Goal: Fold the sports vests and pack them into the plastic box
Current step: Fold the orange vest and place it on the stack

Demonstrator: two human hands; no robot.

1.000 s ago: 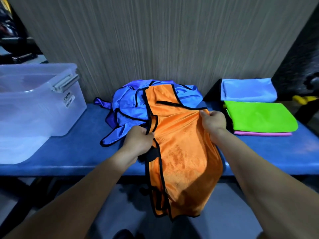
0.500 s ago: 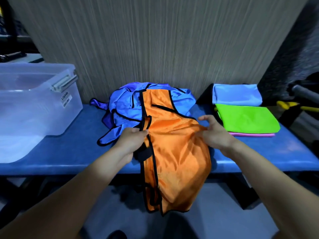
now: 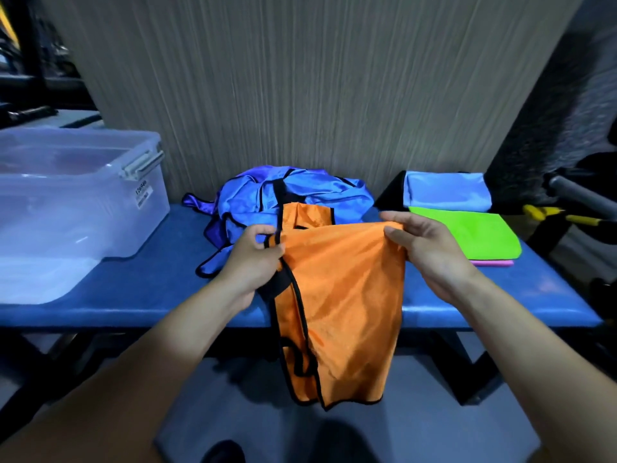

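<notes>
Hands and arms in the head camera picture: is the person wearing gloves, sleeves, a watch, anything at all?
Nothing is worn on what shows. The left hand and right hand are bare, with no gloves, and no rings that can be made out. Both forearms are uncovered from wrist to the bottom edge of the picture: no sleeves, watch, bands or markings in view. Anything worn higher up lies outside the frame.

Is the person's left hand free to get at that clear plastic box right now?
Probably not yet: the left hand is gripping the orange vest. Nothing stands between it and the plastic box on the bench, though, so once it lets go the way looks open.
</notes>
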